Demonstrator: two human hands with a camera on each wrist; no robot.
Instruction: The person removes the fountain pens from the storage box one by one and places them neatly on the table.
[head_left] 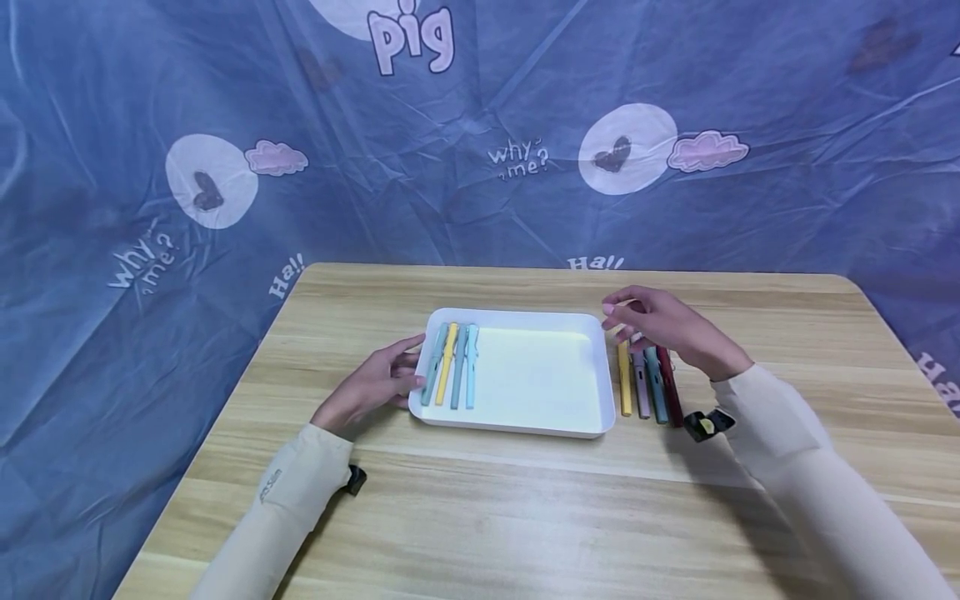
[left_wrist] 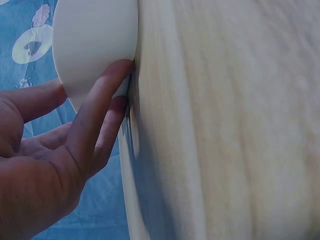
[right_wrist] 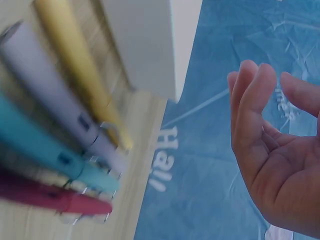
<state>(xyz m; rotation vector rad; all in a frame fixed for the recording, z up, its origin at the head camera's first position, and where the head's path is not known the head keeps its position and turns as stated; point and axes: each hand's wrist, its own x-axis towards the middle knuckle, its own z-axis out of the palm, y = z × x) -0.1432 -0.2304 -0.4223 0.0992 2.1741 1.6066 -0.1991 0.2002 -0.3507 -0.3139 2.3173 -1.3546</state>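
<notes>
My left hand (head_left: 378,379) grips the left end of a shallow white tray (head_left: 540,427), fingers against its outer wall (left_wrist: 95,40) and thumb at the rim. Inside, along that end, several pens lie side by side: a yellow pen (head_left: 446,364) among blue and teal ones, such as the light blue pen (head_left: 471,367). My right hand (head_left: 660,323) hovers past the tray's right end, fingers loosely bent with nothing between them. Beneath it lies a row with a yellow pen (head_left: 625,383), a lilac pen (right_wrist: 55,85), a teal pen (right_wrist: 45,145) and a dark red pen (right_wrist: 55,197).
Everything stands on a wood-grain table (head_left: 480,500). Behind its far edge hangs a creased blue cloth (head_left: 450,217) with printed words and clouds. Both sleeves carry a small dark device near the wrist, such as the right wrist device (head_left: 708,425).
</notes>
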